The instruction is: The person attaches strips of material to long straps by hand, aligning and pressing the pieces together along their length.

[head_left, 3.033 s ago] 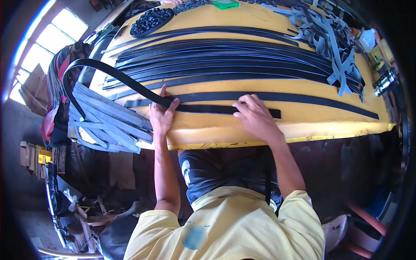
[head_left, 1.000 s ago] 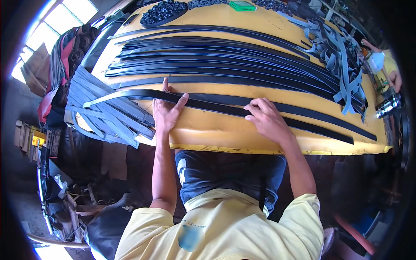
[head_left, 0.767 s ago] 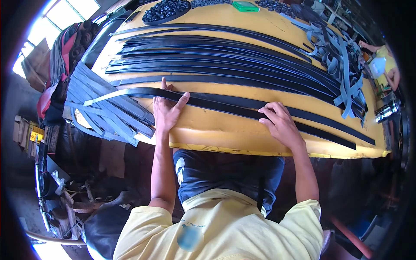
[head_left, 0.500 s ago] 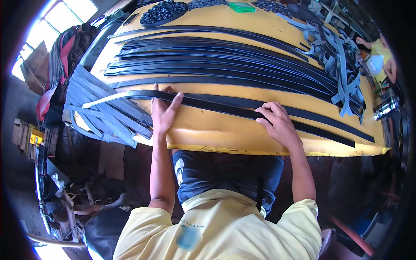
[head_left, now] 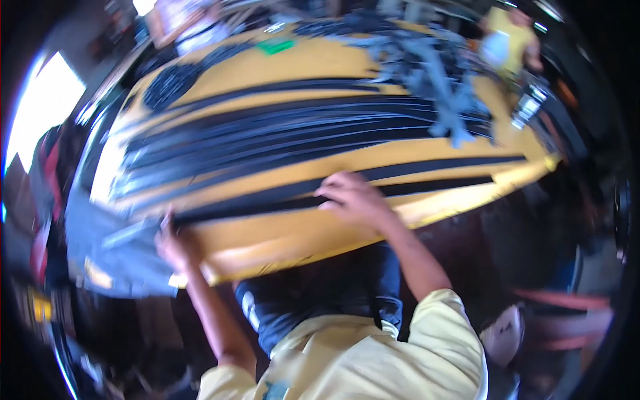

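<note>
A long black strip [head_left: 250, 209], leather-like, lies along the front of the yellow-covered table [head_left: 267, 248]. Near its left end my left hand [head_left: 177, 248] is closed on it, though motion blurs the fingers. Farther right, my right hand [head_left: 357, 202] has thumb and bent fingers closed about the same strip, which continues beyond the hand. Just behind runs a second black strip [head_left: 433, 169], roughly parallel. Grey strips [head_left: 110, 243] are piled at the table's left corner, beside my left hand.
Many black strips [head_left: 287, 127] lie in rows across the middle. Tangled grey-blue strips [head_left: 433, 73] heap at the back right. A dark coiled pile [head_left: 170, 85] and a green box [head_left: 275, 46] sit farther back. Another person [head_left: 510, 43] is at the right, another [head_left: 187, 25] behind the table.
The view has swung and tilted, and blurred. My left hand has moved left along the strip toward the grey pile; its raised left end has come down lower. The right hand remains at the strip.
</note>
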Tool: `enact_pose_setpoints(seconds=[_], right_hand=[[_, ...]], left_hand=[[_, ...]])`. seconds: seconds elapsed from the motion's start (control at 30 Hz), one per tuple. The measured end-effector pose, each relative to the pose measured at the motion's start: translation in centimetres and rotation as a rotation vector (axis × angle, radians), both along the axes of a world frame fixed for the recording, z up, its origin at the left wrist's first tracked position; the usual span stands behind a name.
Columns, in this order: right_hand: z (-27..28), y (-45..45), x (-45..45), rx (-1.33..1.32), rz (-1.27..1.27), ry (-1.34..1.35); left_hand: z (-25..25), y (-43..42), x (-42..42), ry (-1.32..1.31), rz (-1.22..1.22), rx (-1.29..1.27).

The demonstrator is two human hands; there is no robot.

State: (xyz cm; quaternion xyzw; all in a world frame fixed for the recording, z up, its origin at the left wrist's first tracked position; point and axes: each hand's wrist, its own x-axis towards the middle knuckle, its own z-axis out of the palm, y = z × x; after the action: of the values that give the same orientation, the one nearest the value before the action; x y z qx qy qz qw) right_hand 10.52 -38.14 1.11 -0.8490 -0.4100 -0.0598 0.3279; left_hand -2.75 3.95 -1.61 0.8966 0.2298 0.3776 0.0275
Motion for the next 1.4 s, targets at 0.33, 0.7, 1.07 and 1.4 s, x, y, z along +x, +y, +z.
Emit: enact_pose_setpoints(seconds=[0.33,0.7,1.07,1.4], right_hand=[[0.0,0.1,-0.2,0.023,0.033,0.055],[-0.1,0.2,-0.2,0.016,0.01,0.071],[-0.1,0.0,-0.7,0.303,-0.154,-0.151],[5.9,-3.8,-5.7,1.319,0.284,0.711]], left_hand=[[5.7,16.9,0.0,-0.962,-0.46,-1.31],[24.0,5.1,-6.0,-1.127,-0.48,-0.893],[19.0,-13.2,0.8,-0.003,-0.772,0.049],[16.8,-14.1,-0.2,0.048,-0.757,0.197]])
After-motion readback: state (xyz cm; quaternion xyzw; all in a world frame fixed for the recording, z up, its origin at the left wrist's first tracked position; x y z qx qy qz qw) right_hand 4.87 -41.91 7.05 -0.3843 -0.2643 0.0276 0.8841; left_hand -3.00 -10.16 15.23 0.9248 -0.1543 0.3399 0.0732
